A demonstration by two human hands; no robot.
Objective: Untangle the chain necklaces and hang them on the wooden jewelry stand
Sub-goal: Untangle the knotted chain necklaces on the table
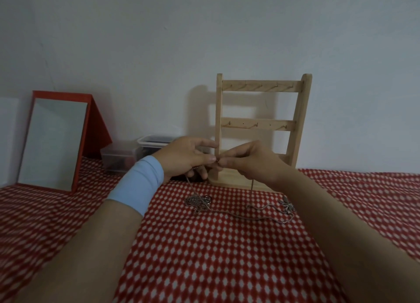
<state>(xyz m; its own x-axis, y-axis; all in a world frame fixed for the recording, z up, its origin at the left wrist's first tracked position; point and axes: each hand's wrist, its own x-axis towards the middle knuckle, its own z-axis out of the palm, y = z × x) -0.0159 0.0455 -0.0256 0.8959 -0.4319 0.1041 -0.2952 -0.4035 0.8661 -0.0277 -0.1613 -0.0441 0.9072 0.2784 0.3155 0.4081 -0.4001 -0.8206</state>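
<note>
Hands are meeting just in front of the wooden jewelry stand (259, 123), raised above the cloth. Left hand (188, 157) is pinching a thin chain (217, 163) between thumb and forefinger, with the other fingers loosely spread. Right hand (247, 164) is pinching the same spot from the other side, fingers curled in. The two sets of fingertips are touching or nearly so; the exact link being held is too small to make out.

First strand (189, 182) is dropping from the left hand to a tangled clump (198, 201) lying on the red-and-white checked tablecloth (204, 257). Second strand (252, 184) is hanging straight down from the right hand to the cloth, near a flower-shaped pendant (288, 206) lying just beside the right forearm. Loose run of chain (250, 216) is lying on the cloth between clump and pendant. Cannot tell how many necklaces are making up the tangle.

Stand is sitting upright near the wall (159, 41), showing two cross rails with small pegs.

Pale blue wristband (138, 186) is sitting on the left wrist. Red-framed mirror (53, 141) is leaning at far left. Two clear plastic boxes (120, 157) are sitting between mirror and stand, partly behind the left hand.
</note>
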